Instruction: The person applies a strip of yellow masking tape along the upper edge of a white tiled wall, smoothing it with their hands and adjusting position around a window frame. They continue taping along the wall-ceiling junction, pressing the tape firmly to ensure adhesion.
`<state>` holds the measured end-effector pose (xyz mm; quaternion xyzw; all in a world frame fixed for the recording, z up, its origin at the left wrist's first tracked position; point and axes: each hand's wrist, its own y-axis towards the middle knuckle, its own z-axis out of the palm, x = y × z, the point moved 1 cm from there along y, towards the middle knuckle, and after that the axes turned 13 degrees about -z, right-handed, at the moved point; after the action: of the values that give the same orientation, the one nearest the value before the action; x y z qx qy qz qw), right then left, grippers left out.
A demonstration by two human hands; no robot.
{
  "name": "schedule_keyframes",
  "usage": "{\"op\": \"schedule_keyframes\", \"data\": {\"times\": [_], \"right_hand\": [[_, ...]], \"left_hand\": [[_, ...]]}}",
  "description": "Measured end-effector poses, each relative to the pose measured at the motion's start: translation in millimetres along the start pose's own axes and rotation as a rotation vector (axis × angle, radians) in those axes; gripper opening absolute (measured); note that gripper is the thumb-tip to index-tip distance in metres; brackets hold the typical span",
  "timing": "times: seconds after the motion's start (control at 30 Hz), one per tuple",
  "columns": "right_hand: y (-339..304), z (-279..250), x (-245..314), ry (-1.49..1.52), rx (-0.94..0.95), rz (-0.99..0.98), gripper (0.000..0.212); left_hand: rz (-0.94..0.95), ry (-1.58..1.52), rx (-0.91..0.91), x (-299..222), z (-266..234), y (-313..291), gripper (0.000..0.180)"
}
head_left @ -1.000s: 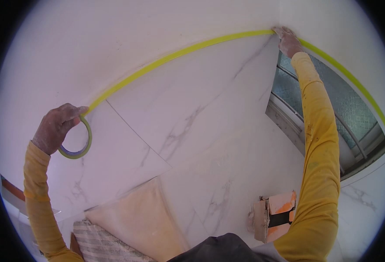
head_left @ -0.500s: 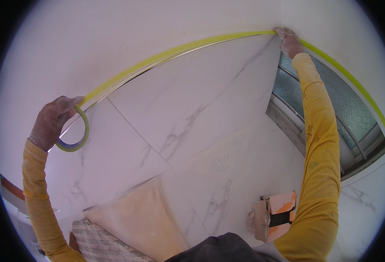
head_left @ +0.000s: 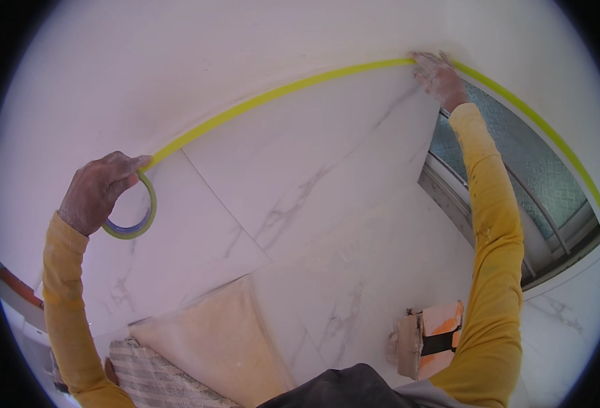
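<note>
My left hand (head_left: 99,190) is closed on a roll of yellow-green masking tape (head_left: 151,207), thumb and fingers pinching it where the strip comes off. From there the tape strip (head_left: 279,92) runs taut along the top edge of the marble-look wall tiles (head_left: 340,156), up to the corner. There my right hand (head_left: 441,78) lies against the strip with its fingers stretched out, holding nothing. Past the corner, more tape (head_left: 538,122) follows the edge above a window (head_left: 531,163). Both hands look dusty.
White wall (head_left: 245,34) rises above the tape. Below, a box with orange sides (head_left: 408,343) sits under my right arm. A beige sheet (head_left: 211,333) and a striped cloth (head_left: 150,374) lie at the lower left. Metal bars (head_left: 534,197) cross the window.
The strip has come down over the shiny trim along the tiles' top edge, which it now covers. My left hand and the roll have shifted right; my right hand's fingers have spread at the corner.
</note>
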<state>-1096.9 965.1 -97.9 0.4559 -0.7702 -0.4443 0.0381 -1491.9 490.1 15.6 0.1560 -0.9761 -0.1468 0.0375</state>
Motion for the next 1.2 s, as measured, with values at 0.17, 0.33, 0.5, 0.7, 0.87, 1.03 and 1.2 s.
{"op": "schedule_keyframes", "data": {"times": [0.17, 0.33, 0.5, 0.7, 0.87, 1.03, 1.2], "right_hand": [[-2, 3, 23, -0.023, -0.194, -0.028, 0.034], [0, 4, 23, -0.069, -0.194, -0.043, 0.033], [2, 4, 24, -0.068, -0.241, -0.071, 0.032], [5, 5, 24, -0.114, -0.167, -0.042, 0.034], [7, 1, 30, -0.150, -0.141, -0.025, 0.033], [12, -7, 38, -0.176, -0.114, -0.031, 0.029], [11, -7, 38, -0.197, -0.095, -0.048, 0.028]], "left_hand": [[0.053, -0.023, 0.019, -2, 8, -5, 0.029], [0.070, 0.047, -0.024, 2, 3, -10, 0.029], [0.057, 0.028, -0.112, 3, -13, -3, 0.028], [0.089, 0.017, -0.109, 12, -16, 5, 0.027], [-0.025, -0.010, 0.012, 7, -7, 4, 0.026], [0.013, 0.042, 0.016, 9, 7, 3, 0.028], [-0.041, 0.045, 0.020, 10, 2, 2, 0.029]]}}
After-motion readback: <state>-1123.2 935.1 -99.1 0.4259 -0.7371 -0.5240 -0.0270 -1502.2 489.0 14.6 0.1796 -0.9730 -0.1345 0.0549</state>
